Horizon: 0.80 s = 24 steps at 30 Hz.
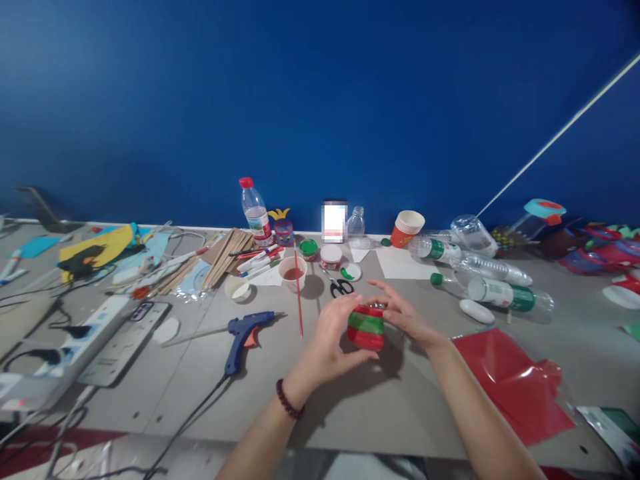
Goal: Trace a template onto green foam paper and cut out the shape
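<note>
My left hand (334, 330) wraps its fingers round a small cup-shaped piece with red and green stripes (367, 327), held just above the grey table (200, 373). My right hand (403, 315) touches the piece's right side, fingers curved and partly spread over its top. A dark bead bracelet (289, 399) sits on my left wrist. Black scissors (341, 287) lie just beyond the hands.
A blue glue gun (245, 333) lies to the left with its cord, near a red stick (299, 293) and a cup of red paint (293, 272). Plastic bottles (480, 273) lie at the right, red sheet (510, 380) near the front right. Power strips (95, 333) and cables are at the far left.
</note>
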Each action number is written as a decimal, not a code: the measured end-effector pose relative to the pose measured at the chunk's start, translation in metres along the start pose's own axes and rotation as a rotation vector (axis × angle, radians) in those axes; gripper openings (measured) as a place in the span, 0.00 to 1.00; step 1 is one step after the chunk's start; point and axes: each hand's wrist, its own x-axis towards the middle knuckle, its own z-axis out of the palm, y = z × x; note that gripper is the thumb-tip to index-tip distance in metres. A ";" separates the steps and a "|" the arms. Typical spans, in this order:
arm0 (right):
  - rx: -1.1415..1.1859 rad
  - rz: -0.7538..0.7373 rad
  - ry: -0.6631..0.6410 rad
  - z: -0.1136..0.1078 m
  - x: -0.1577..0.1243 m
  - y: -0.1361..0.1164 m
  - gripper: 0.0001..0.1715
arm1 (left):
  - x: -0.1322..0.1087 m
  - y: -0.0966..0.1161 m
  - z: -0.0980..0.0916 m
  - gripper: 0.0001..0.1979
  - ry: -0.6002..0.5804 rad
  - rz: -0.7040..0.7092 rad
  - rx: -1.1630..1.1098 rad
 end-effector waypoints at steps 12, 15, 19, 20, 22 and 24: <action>0.421 -0.019 -0.005 0.006 0.003 -0.002 0.52 | -0.007 -0.007 0.004 0.46 0.248 0.004 0.071; 0.330 -0.014 -0.025 0.011 0.004 0.001 0.46 | -0.006 -0.005 0.005 0.45 0.193 -0.002 0.114; 0.227 -0.017 0.038 0.021 0.004 0.005 0.46 | -0.004 -0.005 0.009 0.45 0.131 0.055 0.175; 0.216 -0.011 0.056 0.023 0.004 0.005 0.47 | -0.004 -0.006 0.010 0.45 0.124 0.069 0.186; 0.202 0.009 0.090 0.027 0.004 0.005 0.45 | -0.005 -0.007 0.011 0.46 0.125 0.086 0.204; 0.200 0.027 0.117 0.029 0.005 0.005 0.41 | -0.005 -0.008 0.012 0.46 0.130 0.090 0.213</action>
